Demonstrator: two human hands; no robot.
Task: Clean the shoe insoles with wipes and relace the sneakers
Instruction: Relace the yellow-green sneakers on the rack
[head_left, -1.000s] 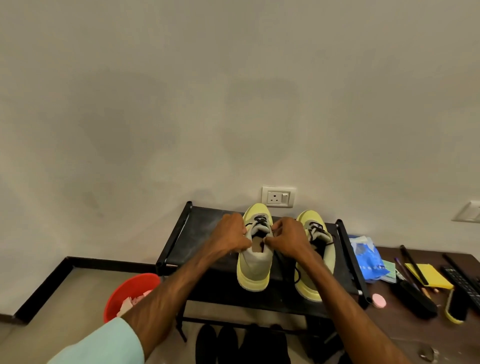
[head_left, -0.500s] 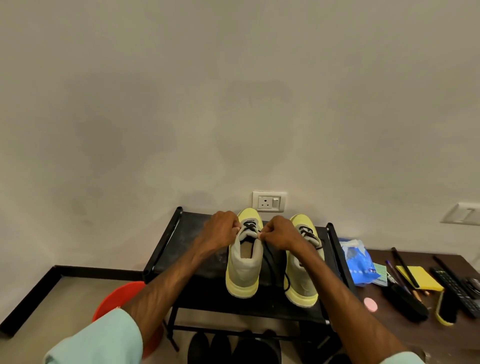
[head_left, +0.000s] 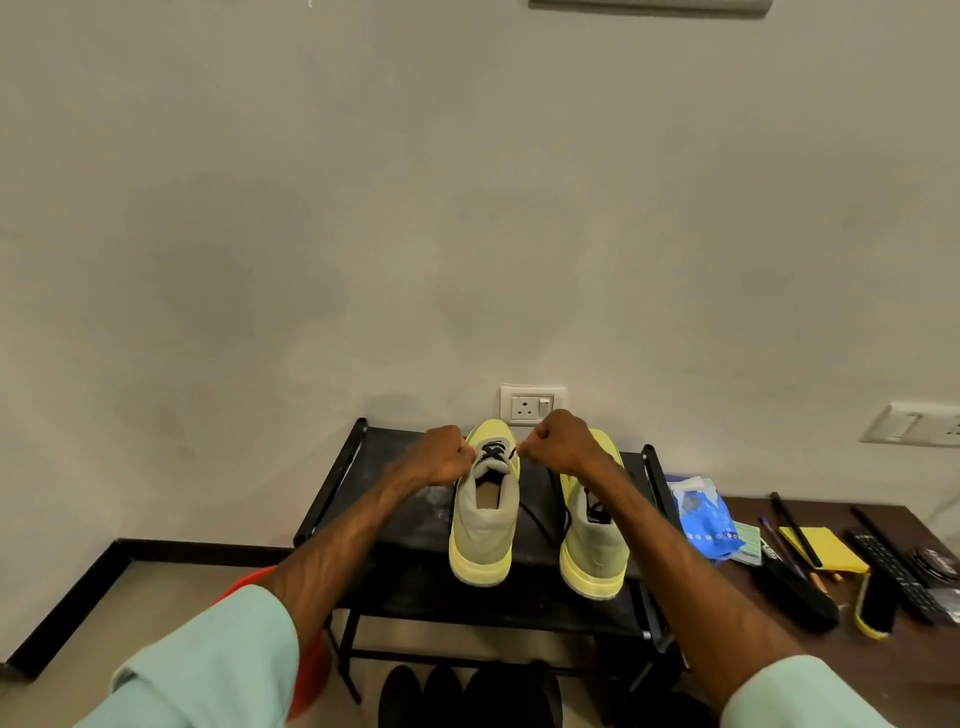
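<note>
left hand (head_left: 441, 458) and right hand (head_left: 560, 442) each pinch a lace (head_left: 493, 451) end on the left sneaker (head_left: 484, 540), so relacing seems well along, with its insole (head_left: 488, 498) already inside.

My right hand (head_left: 558, 441) covers the toe of the right sneaker (head_left: 595, 545). Both it and my left hand (head_left: 441, 457) curl round the black lace (head_left: 492, 453), so its ends are hidden in the fingers. My left arm (head_left: 332, 551) hides most of the red tub (head_left: 244, 581). The bottom edge cuts off the dark shoes (head_left: 467, 696); the right edge cuts the switch plate (head_left: 914, 423).
</note>
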